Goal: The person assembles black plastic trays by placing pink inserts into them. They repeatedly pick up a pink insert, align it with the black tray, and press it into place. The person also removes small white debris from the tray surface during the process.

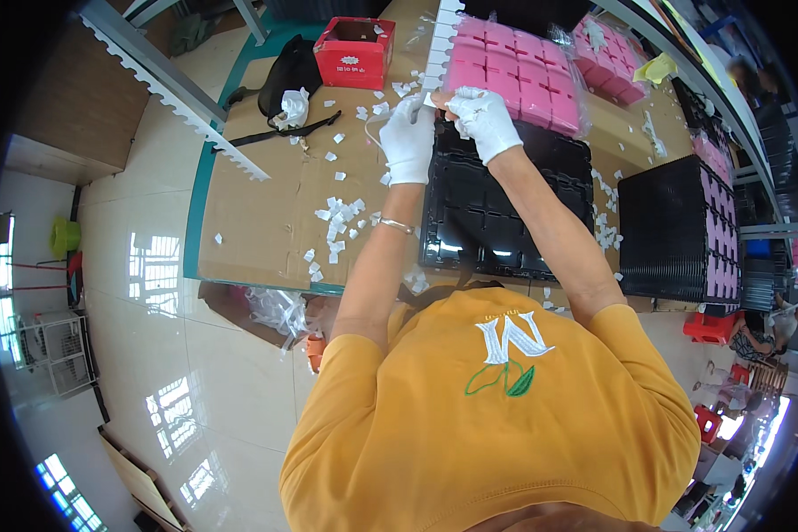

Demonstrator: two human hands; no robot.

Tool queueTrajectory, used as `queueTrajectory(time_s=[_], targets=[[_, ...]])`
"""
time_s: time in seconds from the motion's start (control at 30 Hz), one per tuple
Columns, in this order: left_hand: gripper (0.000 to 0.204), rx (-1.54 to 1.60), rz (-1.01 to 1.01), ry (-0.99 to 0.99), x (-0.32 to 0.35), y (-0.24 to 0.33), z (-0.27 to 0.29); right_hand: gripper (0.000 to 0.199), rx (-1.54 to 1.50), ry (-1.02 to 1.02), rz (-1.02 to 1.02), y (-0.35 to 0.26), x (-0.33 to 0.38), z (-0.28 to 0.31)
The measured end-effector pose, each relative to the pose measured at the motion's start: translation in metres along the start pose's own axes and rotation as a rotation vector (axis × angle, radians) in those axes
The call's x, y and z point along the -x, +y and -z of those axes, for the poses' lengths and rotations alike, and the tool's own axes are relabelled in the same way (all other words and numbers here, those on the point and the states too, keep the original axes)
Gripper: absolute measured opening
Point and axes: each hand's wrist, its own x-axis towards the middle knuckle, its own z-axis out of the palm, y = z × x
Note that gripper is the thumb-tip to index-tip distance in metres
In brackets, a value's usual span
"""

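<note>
Yellow shirt (505, 408) below; black tray (496, 213) on the surface (266, 204). Both my gloved hands, left hand (408, 142) and right hand (485, 120), pinch a white strip (439, 44) over it

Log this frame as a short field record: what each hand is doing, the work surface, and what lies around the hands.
left hand: white-gloved left hand, at the edge of the black tray, fingers meeting the right hand's
right hand: white-gloved right hand, pinching a small white piece, too small to identify
black tray: empty compartmented black tray under both hands
surface: cardboard-covered table
nearby: pink foam tray beyond the hands; white paper scraps; red box; stack of black trays
</note>
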Motion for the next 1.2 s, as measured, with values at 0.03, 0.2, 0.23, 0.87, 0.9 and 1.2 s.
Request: queueTrajectory(time_s=[0.03, 0.2, 0.23, 0.87, 0.9, 1.2], targets=[[0.019, -0.006, 0.0, -0.016, 0.0, -0.001, 0.001, 0.023, -0.034, -0.047, 0.004, -0.003, 0.005, 0.005], [0.029, 0.266, 0.016, -0.146, -0.005, 0.008, 0.025, 0.024, 0.409, -0.71, 0.056, -0.001, 0.037, 0.038], [0.03, 0.216, -0.128, -0.144, -0.014, -0.01, 0.026, 0.024, 0.603, -0.843, 0.129, 0.013, 0.04, 0.042], [0.021, 0.302, 0.154, -0.168, -0.01, 0.003, 0.032, 0.019, 1.223, -0.386, 0.367, 0.092, 0.052, 0.024], [0.02, 0.263, 0.121, -0.155, -0.007, -0.002, 0.031, 0.016, 0.885, -0.211, 0.348, 0.09, 0.051, 0.024], [0.018, 0.283, 0.156, -0.173, 0.001, 0.027, 0.025, 0.029, 0.196, -0.003, 0.388, 0.025, -0.032, 0.007]])
